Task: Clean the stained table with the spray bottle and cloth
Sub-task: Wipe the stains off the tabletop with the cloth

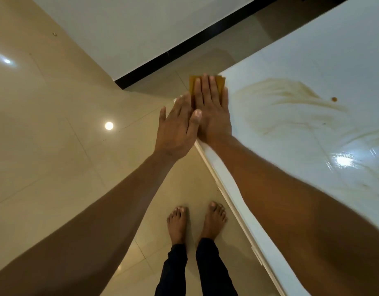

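Hands meet at the near corner of the white surface (pixel 312 60): left hand (pixel 175 129) spread flat off the edge, right hand (pixel 212 107) flat, pressing the yellow cloth (pixel 220 82). Cloth looks thin, soft and light, best held under a flat palm. Brown stain (pixel 291 97) lies at three o'clock from it.

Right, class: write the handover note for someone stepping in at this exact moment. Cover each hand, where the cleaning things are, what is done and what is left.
Right hand: flat, fingers straight, pressing the yellow cloth at the table's near corner, partly over the edge.
Left hand: open, just off the table edge beside the right hand, below the cloth, holding nothing.
Spray bottle: not in view.
Done: brown stain is smeared into streaks, so wiping seems under way.
Left: streaks and a small dark spot remain to the right of the cloth; wipe those, probably with more spray.
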